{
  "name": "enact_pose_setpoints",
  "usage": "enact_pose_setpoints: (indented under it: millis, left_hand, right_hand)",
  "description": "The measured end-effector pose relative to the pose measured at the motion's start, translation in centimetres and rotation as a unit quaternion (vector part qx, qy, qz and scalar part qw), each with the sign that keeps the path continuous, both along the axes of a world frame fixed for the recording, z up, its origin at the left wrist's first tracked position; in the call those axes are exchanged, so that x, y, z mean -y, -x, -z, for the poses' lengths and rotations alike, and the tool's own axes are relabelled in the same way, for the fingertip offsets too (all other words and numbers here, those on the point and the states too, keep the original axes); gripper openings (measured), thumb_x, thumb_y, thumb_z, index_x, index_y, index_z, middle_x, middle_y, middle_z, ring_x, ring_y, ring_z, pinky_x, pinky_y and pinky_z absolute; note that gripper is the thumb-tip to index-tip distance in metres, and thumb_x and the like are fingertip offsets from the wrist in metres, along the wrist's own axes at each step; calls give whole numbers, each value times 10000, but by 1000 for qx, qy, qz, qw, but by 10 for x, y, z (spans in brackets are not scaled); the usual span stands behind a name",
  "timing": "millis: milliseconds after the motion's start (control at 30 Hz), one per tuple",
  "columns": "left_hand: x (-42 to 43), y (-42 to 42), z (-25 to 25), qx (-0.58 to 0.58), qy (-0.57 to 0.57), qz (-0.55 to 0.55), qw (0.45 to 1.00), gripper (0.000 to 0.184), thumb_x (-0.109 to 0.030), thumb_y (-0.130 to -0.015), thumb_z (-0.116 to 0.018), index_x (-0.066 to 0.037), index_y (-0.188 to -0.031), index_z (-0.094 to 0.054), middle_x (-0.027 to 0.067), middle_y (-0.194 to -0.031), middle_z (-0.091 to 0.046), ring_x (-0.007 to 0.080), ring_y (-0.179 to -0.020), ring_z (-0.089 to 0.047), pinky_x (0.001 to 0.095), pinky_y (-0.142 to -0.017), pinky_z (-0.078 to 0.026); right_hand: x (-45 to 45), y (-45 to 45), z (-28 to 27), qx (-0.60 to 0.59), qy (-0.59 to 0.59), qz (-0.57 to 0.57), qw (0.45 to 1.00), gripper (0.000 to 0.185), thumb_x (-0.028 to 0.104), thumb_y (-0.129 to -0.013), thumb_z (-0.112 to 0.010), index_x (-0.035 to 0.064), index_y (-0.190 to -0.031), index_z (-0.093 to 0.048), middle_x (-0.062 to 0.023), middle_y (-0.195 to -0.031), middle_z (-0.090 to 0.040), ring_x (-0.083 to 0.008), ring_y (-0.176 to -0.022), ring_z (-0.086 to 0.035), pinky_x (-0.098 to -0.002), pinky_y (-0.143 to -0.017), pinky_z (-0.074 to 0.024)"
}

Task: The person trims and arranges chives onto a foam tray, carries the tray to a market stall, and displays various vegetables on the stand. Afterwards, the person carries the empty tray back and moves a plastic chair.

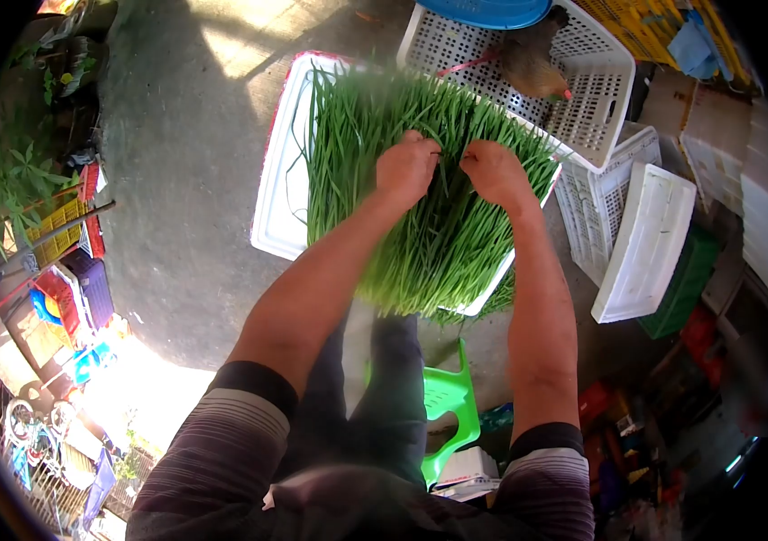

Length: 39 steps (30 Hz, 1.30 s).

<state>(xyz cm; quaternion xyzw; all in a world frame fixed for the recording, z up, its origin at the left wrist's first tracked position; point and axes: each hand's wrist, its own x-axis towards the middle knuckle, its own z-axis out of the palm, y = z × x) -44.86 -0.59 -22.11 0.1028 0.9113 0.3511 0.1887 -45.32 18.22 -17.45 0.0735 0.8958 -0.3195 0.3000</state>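
A thick heap of long, flat green leaves, which look like garlic chives [456, 243], covers most of a white foam box or lid [280, 203] in front of me. My left hand [408, 169] is closed in a pinch over the middle of the heap. A short gap to the right, my right hand [492, 171] is pinched in the same way, its fingertips facing the left. Between the two hands the leaves part in a dark groove. Whatever the fingertips hold is too small or hidden to make out.
Behind the heap stands a white plastic crate [605, 108] with a hen [533, 68] in it and a blue basin [487, 11] at its edge. A white foam lid [645, 243] leans at the right. A green plastic stool [451, 392] is near my legs.
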Motion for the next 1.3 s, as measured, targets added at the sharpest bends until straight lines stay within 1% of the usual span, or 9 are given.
enact_pose_setpoints:
  millis: [233,333,367,567,667,933,1033,1133,1300]
  left_hand:
    - [4,5,7,31,-19,-91,995,178,-228,-874,-643,-73,-892,-729,155,-934,-673,357,-853,-652,454,-737,-523]
    - [4,7,7,57,9,-97,994,227,-256,-864,-648,-44,-883,-727,178,-961,-678,373,-854,-654,460,-742,-523]
    - [4,8,7,67,3,-102,993,235,-260,-861,-650,-38,-882,-725,184,-953,-676,376,-848,-655,462,-742,-523]
    - [7,11,7,131,2,-117,984,283,-287,-867,-629,-35,-961,-717,227,-901,-674,399,-854,-650,458,-777,-505]
    - [7,12,13,137,2,-128,982,286,-292,-863,-636,-40,-967,-720,219,-913,-679,391,-867,-653,452,-783,-505]
    - [7,10,13,95,-4,-137,986,244,-265,-840,-672,-26,-856,-713,197,-880,-676,391,-810,-653,474,-735,-519]
    - [9,10,18,133,-3,-139,981,262,-272,-834,-676,-46,-960,-713,185,-929,-678,375,-866,-654,464,-761,-523]
    - [7,13,23,97,-11,-118,988,327,-269,-822,-682,-86,-1093,-690,171,-1048,-659,355,-941,-648,446,-794,-529]
    - [0,13,16,104,40,-106,988,363,-245,-810,-687,-131,-1154,-674,161,-1138,-611,343,-977,-645,433,-809,-534]
  right_hand:
    - [6,16,29,-8,128,210,969,225,168,-858,-640,-3,-992,-696,-225,-913,-682,-392,-835,-654,-451,-761,-514]
    - [21,30,69,-80,130,128,980,226,172,-857,-639,11,-1003,-702,-216,-954,-688,-390,-878,-655,-446,-785,-514]
    - [24,35,75,-80,40,72,993,224,167,-859,-626,39,-1023,-709,-200,-998,-692,-384,-923,-654,-450,-817,-518]
    - [24,36,101,-97,-63,-35,993,240,148,-861,-605,126,-1085,-687,-160,-1007,-696,-366,-927,-659,-457,-818,-534]
    - [30,24,101,-152,-99,-44,982,247,148,-857,-613,162,-1098,-666,-152,-988,-681,-361,-902,-662,-453,-779,-538]
    - [34,16,103,-189,-92,-44,977,166,136,-850,-620,118,-1014,-634,-144,-940,-646,-371,-843,-654,-470,-718,-529]
    - [34,10,95,-219,-84,-30,972,150,134,-846,-626,99,-992,-628,-142,-909,-632,-377,-822,-648,-482,-701,-520]
    - [37,8,70,-238,-69,-33,968,123,131,-839,-631,85,-953,-625,-135,-876,-616,-368,-798,-641,-479,-692,-506]
    - [35,3,52,-272,-62,-95,955,85,116,-834,-638,78,-909,-624,-122,-864,-609,-347,-764,-626,-446,-708,-488]
